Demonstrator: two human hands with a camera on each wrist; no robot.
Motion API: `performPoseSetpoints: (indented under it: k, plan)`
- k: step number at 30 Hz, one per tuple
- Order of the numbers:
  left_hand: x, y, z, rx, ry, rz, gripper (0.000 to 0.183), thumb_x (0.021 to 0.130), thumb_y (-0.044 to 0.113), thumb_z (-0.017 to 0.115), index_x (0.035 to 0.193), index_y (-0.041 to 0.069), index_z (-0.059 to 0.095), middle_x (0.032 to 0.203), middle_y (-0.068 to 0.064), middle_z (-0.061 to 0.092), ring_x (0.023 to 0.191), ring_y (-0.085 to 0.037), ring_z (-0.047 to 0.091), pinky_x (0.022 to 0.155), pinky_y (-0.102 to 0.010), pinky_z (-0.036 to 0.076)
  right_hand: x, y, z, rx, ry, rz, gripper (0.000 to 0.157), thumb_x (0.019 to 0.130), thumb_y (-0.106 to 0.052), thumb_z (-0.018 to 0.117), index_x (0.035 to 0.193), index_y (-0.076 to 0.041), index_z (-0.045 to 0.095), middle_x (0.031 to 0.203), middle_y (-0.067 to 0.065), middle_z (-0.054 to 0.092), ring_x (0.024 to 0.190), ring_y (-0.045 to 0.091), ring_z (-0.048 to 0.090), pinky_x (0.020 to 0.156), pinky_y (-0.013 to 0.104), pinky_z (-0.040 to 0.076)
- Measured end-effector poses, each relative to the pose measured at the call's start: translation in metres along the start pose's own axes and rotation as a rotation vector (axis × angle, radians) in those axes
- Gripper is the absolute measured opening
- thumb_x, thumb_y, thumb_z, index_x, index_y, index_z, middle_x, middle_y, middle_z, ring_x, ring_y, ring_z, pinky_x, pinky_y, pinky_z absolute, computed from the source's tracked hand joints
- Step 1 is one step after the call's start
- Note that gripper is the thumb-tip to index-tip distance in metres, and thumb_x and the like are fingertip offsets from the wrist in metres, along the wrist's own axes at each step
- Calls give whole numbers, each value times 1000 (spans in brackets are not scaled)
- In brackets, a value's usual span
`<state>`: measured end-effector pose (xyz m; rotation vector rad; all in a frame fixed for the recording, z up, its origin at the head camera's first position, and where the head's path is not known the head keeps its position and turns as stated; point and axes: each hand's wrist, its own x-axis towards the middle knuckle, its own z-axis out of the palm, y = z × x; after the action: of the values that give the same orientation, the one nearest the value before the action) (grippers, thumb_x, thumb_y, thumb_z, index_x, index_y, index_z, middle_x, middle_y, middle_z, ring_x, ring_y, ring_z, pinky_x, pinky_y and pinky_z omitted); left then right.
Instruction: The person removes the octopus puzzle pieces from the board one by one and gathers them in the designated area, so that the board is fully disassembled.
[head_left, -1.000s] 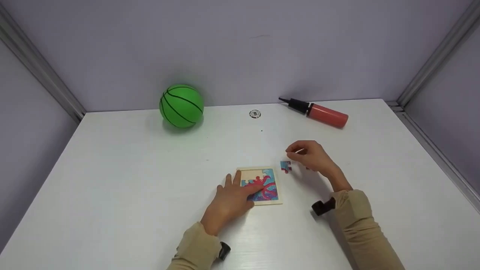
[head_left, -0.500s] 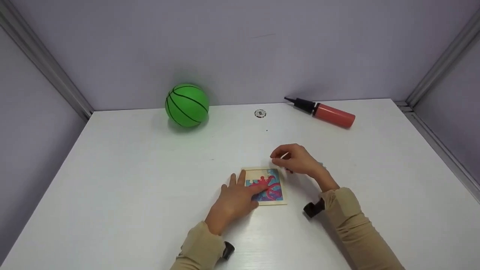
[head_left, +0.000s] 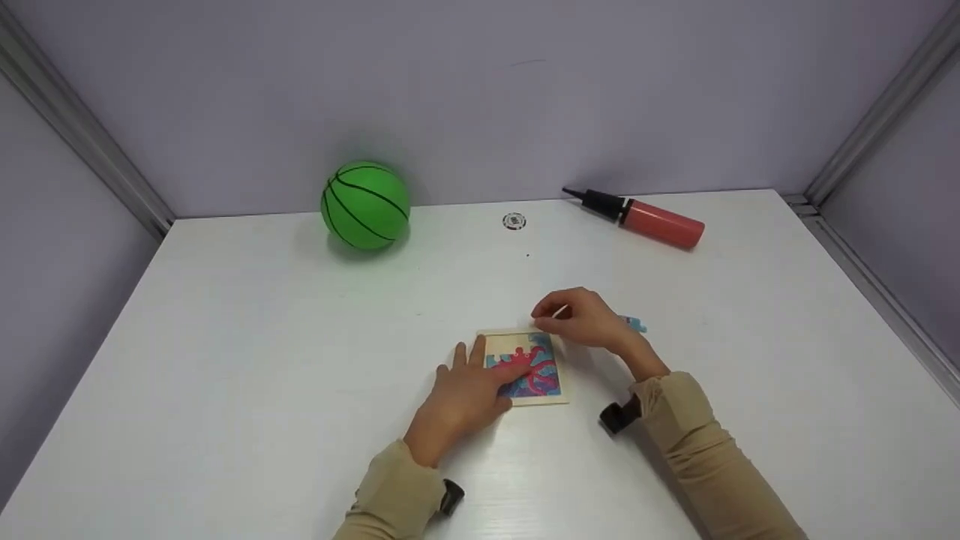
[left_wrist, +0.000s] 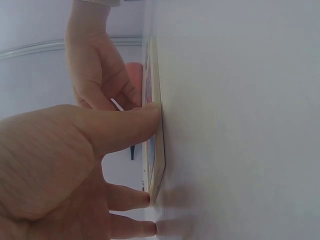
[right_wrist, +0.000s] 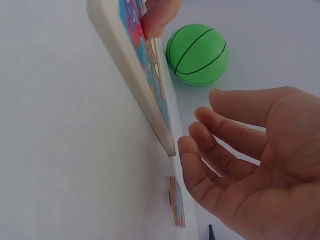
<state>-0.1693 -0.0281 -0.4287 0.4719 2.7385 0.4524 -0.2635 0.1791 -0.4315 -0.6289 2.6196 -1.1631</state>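
Note:
A small wooden jigsaw puzzle (head_left: 544,375) with a pink octopus picture lies on the white table in a pale frame. Its upper left part shows bare wood. My left hand (head_left: 461,397) rests on it with fingers spread; the index finger crosses the picture and the thumb is at the near edge. My right hand (head_left: 585,322) hovers at the far right corner of the frame, fingers loosely bent. In the right wrist view, thumb and fingertips stand apart with nothing visible between them. A blue puzzle piece (head_left: 634,324) shows beyond that hand, partly hidden by it.
A green ball (head_left: 366,205) with black lines sits at the back left. A round black-and-white chip (head_left: 514,221) lies at the back middle. The red and black hand pump (head_left: 660,223) lies back right, near the rear wall (head_left: 465,105).
My right hand has moved left from over the loose pieces to the puzzle's far right corner. One loose piece beside the frame is now hidden behind it. My left hand stays in place.

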Motion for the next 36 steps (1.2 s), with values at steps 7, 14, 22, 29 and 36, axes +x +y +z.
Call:
performPoseSetpoints:
  k: [7, 14, 22, 29, 36]
  plan:
    - [-1, 0, -3, -23, 11, 1, 53, 94, 27, 62, 143, 36, 45, 155, -25, 18, 138, -50, 18, 104, -66, 24, 2, -1, -1, -16, -12, 2, 18, 90, -18, 66, 103, -6, 71, 95, 5, 67, 79, 18, 58, 72, 31, 49]
    - [-1, 1, -1, -24, -11, -9, 53, 94, 27, 60, 144, 36, 44, 156, -24, 15, 139, -50, 16, 104, -65, 24, 1, 2, 2, -27, -31, 16, 18, 91, -18, 66, 102, -6, 72, 95, 4, 68, 77, 16, 57, 71, 30, 48]
    - [-1, 1, -3, -41, -2, -4, 53, 94, 26, 61, 144, 35, 45, 156, -24, 16, 139, -50, 16, 105, -65, 22, 2, -1, 2, -45, -62, 8, 18, 91, -17, 65, 103, -6, 73, 94, 4, 69, 77, 16, 53, 71, 29, 46]
    - [-2, 1, -1, -26, -7, 1, 54, 94, 26, 60, 144, 36, 43, 155, -25, 16, 139, -51, 16, 104, -65, 25, -1, -3, 4, -115, -67, -21, 16, 91, -17, 66, 97, -5, 75, 88, 3, 69, 73, 13, 52, 68, 28, 45]
    - [-1, 2, -3, -38, -19, -14, 55, 94, 26, 59, 145, 36, 42, 156, -24, 14, 140, -50, 14, 105, -65, 23, -3, -9, 3, -155, -58, -20, 18, 90, -18, 66, 97, -4, 77, 91, 6, 73, 71, 12, 51, 63, 27, 44]
